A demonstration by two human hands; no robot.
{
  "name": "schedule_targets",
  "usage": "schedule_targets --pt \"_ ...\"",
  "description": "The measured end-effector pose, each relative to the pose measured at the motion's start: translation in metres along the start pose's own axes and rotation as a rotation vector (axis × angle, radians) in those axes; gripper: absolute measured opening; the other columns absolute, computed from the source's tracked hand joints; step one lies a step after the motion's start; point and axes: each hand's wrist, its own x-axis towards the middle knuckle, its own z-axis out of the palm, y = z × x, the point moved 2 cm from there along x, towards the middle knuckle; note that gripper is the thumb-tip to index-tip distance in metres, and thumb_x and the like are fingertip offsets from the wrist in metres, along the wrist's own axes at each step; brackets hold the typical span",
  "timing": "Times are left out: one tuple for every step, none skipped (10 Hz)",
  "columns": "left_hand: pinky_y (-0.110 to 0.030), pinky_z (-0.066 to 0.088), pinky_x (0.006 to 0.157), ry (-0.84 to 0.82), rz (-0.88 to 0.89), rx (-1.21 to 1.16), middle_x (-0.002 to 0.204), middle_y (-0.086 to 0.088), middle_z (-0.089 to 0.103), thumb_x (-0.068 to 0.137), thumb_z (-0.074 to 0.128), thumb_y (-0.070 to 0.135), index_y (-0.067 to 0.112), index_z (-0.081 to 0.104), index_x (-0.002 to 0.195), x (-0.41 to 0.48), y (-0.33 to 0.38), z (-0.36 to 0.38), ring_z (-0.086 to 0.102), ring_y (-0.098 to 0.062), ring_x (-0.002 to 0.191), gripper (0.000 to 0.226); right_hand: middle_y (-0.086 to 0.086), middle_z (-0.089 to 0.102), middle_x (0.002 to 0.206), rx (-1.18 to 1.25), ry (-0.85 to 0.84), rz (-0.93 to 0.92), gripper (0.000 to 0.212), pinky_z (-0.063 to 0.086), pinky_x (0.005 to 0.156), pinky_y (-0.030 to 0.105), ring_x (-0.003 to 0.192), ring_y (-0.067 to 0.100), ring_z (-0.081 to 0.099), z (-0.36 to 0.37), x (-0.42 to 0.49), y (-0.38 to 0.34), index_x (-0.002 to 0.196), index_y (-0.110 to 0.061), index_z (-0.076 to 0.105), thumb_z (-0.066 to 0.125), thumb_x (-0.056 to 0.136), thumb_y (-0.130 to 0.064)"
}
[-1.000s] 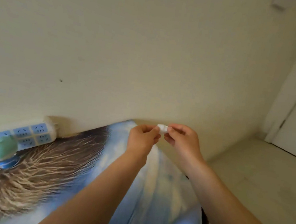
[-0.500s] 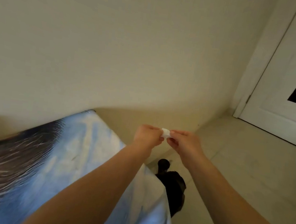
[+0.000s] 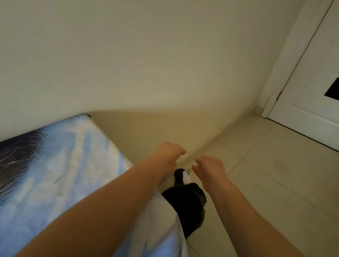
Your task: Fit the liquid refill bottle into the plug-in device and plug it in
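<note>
My left hand (image 3: 170,152) and my right hand (image 3: 207,168) hover a little apart past the corner of the bed, fingers loosely spread and nothing in them. Just below and between them a small white piece (image 3: 186,177) shows against the top of a black bag (image 3: 186,204) that stands on the floor by the bed. Whether the piece is in the air or resting on the bag I cannot tell. Neither the plug-in device, the refill bottle nor the power strip is in view.
A bed with a blue and brown printed cover (image 3: 51,166) fills the lower left, against the cream wall (image 3: 131,48). Pale floor tiles (image 3: 274,196) stretch to the right toward a white door (image 3: 338,86).
The view has swung right, away from the power strip and the green device. My hands, which pinched the white piece together, have parted and let it go; it now lies below them.
</note>
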Motion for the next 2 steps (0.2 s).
schedule_targets --pt "-0.038 0.05 0.089 0.017 0.041 -0.018 0.091 -0.008 0.052 0.095 0.056 0.01 -0.002 0.054 0.12 0.002 0.001 -0.004 0.056 -0.028 0.098 0.028 0.035 0.064 0.106 0.034 0.071 -0.015 0.017 0.046 0.101 0.056 0.117 0.048 0.057 -0.002 0.0 0.003 0.1 0.016 0.061 0.059 0.088 0.004" --pt "-0.035 0.05 0.084 0.036 0.042 -0.067 0.077 -0.007 0.048 0.096 0.054 0.008 0.001 0.053 0.092 -0.009 0.004 -0.008 0.056 -0.024 0.085 0.008 0.026 0.065 0.093 0.074 0.035 0.003 0.018 0.055 0.094 0.046 0.092 0.04 0.066 0.004 -0.012 0.001 0.104 0.01 0.065 0.06 0.09 0.0"
